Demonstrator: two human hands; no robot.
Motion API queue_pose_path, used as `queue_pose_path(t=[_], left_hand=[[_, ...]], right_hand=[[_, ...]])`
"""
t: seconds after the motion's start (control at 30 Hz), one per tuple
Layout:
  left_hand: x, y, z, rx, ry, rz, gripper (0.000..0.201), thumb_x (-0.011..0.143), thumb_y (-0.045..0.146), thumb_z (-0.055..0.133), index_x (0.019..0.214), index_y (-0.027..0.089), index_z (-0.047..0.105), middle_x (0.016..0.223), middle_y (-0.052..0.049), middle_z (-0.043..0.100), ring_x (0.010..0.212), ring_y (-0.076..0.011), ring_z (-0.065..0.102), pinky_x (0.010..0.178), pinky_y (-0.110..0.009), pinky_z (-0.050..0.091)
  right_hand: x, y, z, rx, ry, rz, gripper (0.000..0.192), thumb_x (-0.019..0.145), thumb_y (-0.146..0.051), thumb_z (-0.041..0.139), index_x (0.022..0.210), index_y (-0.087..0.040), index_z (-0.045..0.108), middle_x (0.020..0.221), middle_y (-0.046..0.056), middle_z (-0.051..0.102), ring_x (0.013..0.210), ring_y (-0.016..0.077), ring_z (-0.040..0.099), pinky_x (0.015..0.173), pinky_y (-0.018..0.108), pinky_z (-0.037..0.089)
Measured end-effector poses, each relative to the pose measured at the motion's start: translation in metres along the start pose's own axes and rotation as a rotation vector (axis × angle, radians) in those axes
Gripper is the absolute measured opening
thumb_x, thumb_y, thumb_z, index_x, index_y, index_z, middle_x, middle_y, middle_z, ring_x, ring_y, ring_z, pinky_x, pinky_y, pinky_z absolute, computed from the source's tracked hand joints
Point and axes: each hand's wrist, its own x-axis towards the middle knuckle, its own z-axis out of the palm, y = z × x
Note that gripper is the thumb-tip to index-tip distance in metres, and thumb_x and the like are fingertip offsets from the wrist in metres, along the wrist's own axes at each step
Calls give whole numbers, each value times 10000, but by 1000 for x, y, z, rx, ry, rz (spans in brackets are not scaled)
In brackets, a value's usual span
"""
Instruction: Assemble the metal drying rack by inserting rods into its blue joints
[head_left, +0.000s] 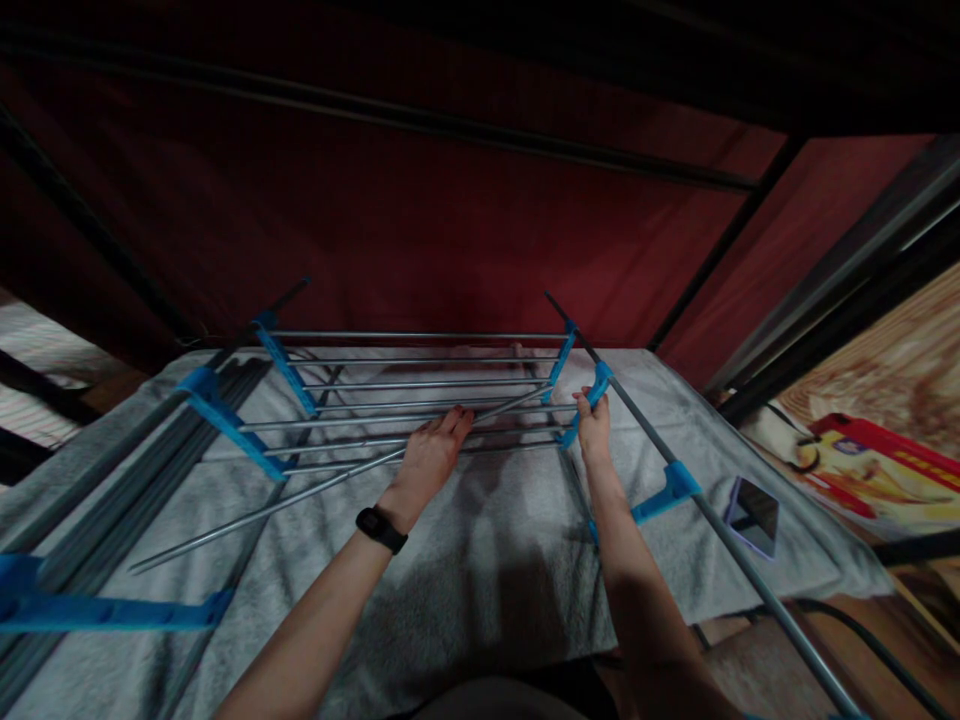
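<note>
Where laid over the loose metal rod (pixel 330 483), near the centre: left hand (pixel 435 445), palm down, fingers pressed together and bent across the tube, apparently in a light grip; cannot tell the thumb's position, hidden beneath. At the wrist, a black band (pixel 381 530). To the right, apart from it: right hand (pixel 594 425), fingers and thumb pinching a blue bracket (pixel 602 376) partway along its length.

Under the left hand, the rod, aslant from the left foreground to near the right-hand brackets, above several rungs (pixel 420 384); cannot tell whether touching them. To judge by the thin, even, shiny tube: light for its length, stiff, smooth enough to slip or roll, hardly fragile. Best taken near the middle for balance, or close to one end for finer aim, with allowance for swing at the far tip. For the bracket, probably moulded plastic: light, firm, perhaps slightly flexible; best held by the thick part beside the side tube (pixel 643 421), not by the free tip.

Farther out, another blue bracket (pixel 286 368) at the rungs' left ends. Beneath, a creased grey cloth (pixel 480 560). At left, a bundle of grey rods (pixel 154 470); at right, a phone (pixel 752 517) flat on the cloth. Beyond the cloth's right edge, a red-and-yellow box (pixel 885 465); behind everything, a dark red panel (pixel 450 220).
</note>
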Motion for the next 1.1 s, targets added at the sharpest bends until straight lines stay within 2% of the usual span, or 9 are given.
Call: queue_pose_path(t=[0.27, 0.47, 0.6, 0.8, 1.1], left_hand=[[1, 0, -4, 47, 6, 34, 466, 916, 56, 464, 1358, 171, 558, 1340, -138, 621, 1081, -252, 655, 882, -380, 549], [4, 0, -9, 33, -8, 44, 460, 896, 23, 487, 1330, 151, 570, 1288, -143, 644, 1080, -248, 648, 888, -376, 538], [6, 2, -12, 40, -13, 32, 465, 893, 15, 493, 1329, 163, 557, 1250, -126, 652, 1058, -237, 647, 869, -351, 526], [14, 7, -19, 43, -27, 11, 444, 910, 48, 503, 1331, 182, 552, 1078, -109, 678, 949, -227, 661, 827, -346, 516], [24, 25, -31, 66, -25, 49, 490, 911, 42, 483, 1381, 180, 518, 1005, -95, 673, 975, -238, 633, 860, -366, 490]], right_hand=[[-1, -3, 2, 18, 36, -9, 227, 748, -339, 670, 939, -226, 624, 943, 2, 638, 952, 176, 586, 979, 355, 417], [3, -11, 4, 37, 72, -57, 312, 789, -341, 622, 1082, -234, 610, 1086, 24, 660, 1056, 177, 602, 1052, 374, 399], [8, -14, 1, -15, 46, -125, 270, 819, -365, 585, 1043, -228, 646, 1108, 43, 681, 1088, 189, 608, 1074, 391, 391], [10, -11, -4, -61, 18, -152, 276, 821, -370, 583, 1028, -213, 674, 1110, 65, 694, 1090, 210, 614, 1070, 418, 397], [11, -4, -5, -106, 14, -187, 317, 843, -382, 571, 1066, -175, 659, 1127, 106, 688, 1096, 244, 618, 1057, 454, 410]])
